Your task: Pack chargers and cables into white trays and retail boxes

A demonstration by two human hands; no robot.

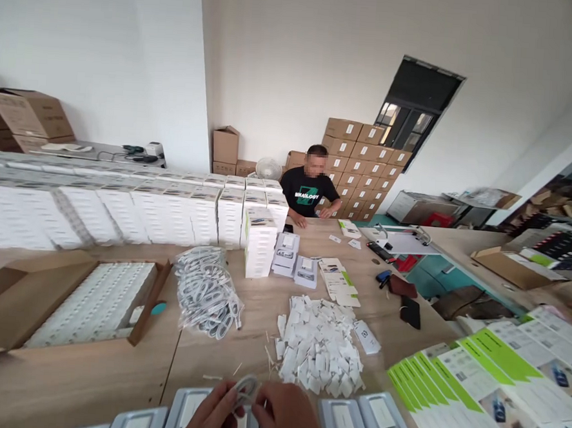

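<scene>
At the bottom centre, a small coil of grey cable [246,391] is up between my two hands. My left hand [212,411] has it pinched between thumb and fingers. My right hand [287,411] closes on the coil's other side, its fingertips partly hidden behind the hand. Beneath both hands runs a row of pale grey trays [140,423], each with a white rectangular piece in it. Just beyond lies a heap of small white pieces [319,345]. To its left is a pile of similar coiled cables [208,290] in clear plastic.
An open carton [136,334] of white pieces lies left. White boxes [157,216] stand stacked in a long row behind it. Printed green-and-white sleeves [443,378] are piled at right. Across the table sits a co-worker [306,193], with brown cartons [352,160] behind.
</scene>
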